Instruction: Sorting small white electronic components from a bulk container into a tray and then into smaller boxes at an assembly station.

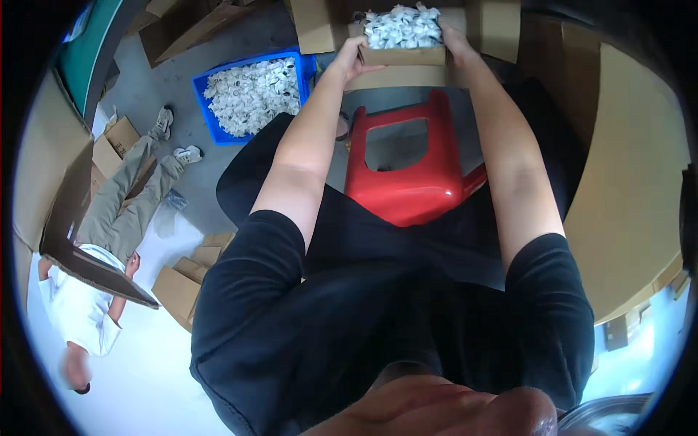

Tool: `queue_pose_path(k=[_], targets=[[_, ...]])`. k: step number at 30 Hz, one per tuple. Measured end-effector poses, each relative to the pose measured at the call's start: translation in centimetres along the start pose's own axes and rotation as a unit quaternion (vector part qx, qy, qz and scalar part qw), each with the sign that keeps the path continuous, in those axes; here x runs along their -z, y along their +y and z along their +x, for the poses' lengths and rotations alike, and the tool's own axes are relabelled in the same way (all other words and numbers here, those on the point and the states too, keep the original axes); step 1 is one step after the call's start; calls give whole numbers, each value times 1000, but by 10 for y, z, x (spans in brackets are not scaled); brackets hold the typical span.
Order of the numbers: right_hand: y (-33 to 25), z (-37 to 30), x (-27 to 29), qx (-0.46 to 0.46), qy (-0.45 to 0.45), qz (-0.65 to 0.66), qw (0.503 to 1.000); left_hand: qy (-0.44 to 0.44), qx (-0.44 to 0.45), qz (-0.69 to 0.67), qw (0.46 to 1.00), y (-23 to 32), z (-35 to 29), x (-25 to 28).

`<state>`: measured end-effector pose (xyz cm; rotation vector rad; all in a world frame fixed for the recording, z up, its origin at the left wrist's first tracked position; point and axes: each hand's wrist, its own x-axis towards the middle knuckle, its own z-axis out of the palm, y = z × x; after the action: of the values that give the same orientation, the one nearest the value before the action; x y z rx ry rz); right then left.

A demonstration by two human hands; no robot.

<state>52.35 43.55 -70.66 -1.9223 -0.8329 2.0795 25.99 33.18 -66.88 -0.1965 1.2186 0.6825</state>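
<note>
Partly open, your left hand [352,59] and right hand [457,46] hold the carton [403,57] at side edges; tilting may spill white pieces [403,27].

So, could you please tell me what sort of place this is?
Probably a packing area in a workshop or warehouse: a blue plastic bin and a cardboard box hold heaped white pieces, and large open cartons are nearby.

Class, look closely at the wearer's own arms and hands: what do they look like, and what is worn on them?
The left sleeve and right sleeve are black and short, ending above the elbow. The left hand and right hand are ungloved; no watch or bracelet shows.
</note>
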Motion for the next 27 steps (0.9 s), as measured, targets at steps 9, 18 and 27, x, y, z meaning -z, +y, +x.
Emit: queue_pose_path(k=[9,18,27], targets=[[16,14,-18,125,68,-56,988,98,-112,157,976,33,32,-6],[-10,65,26,12,198,-257,946,182,-103,420,883,72,31,-47],[-130,9,-6,-55,135,-93,985,221,-143,481,836,111,5,-56]])
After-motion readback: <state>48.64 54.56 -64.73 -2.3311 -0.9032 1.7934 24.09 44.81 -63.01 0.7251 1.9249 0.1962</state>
